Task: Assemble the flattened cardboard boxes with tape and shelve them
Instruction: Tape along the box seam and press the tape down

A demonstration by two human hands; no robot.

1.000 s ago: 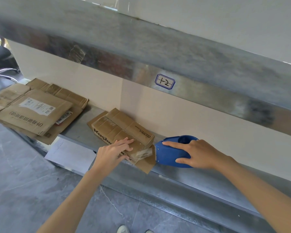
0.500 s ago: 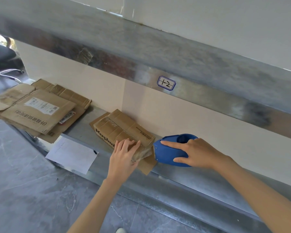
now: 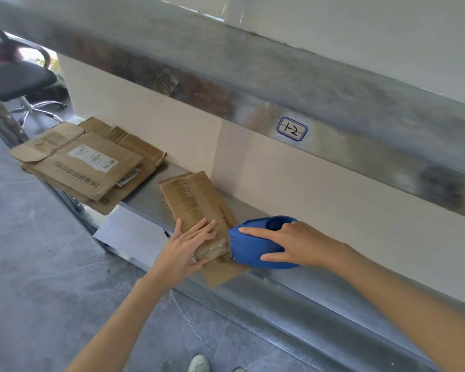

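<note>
A small brown cardboard box (image 3: 191,200) lies on the metal shelf (image 3: 145,202), its near end covered with clear tape. My left hand (image 3: 188,248) lies flat on that near end, fingers straight, pressing the tape down. Against the box's right end sits a blue tape dispenser (image 3: 255,245), and my right hand (image 3: 287,242) grips it from above with fingers spread over its body. A loose box flap sticks out over the shelf's front edge below the dispenser.
A stack of flattened cardboard boxes (image 3: 89,165) lies at the shelf's left end. A white sheet (image 3: 129,234) hangs below the shelf edge. An upper shelf beam carries a label (image 3: 291,128). An office chair (image 3: 19,79) stands far left on the grey floor.
My left hand slid along the box's near end and now lies flatter on the tape. The right hand stays on the dispenser. The view has shifted slightly.
</note>
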